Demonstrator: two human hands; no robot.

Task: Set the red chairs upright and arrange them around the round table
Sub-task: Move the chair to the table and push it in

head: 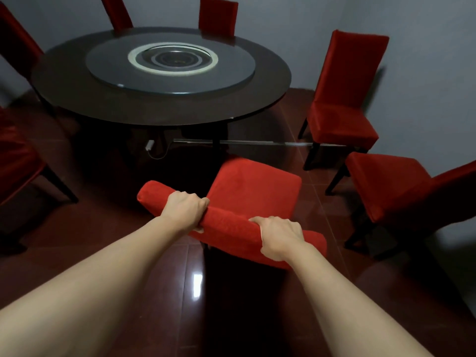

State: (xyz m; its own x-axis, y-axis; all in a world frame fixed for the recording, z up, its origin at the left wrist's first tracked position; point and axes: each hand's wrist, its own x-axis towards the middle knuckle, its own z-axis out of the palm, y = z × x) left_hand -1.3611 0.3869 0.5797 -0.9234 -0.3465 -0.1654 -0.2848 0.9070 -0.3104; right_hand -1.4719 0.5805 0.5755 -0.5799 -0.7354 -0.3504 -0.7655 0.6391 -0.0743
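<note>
A red chair stands upright right in front of me, its seat facing the dark round table. My left hand grips the left part of its top rail, fingers curled over it. My right hand grips the right part of the same rail. Upright at the right are two more red chairs, one near the table and one nearer me. Behind the table stand two chair backs.
A grey turntable lies on the table's middle. More red chairs stand at the left edge. A white plug and cable lie on the shiny red-brown tiled floor under the table. Grey walls close in behind and at the right.
</note>
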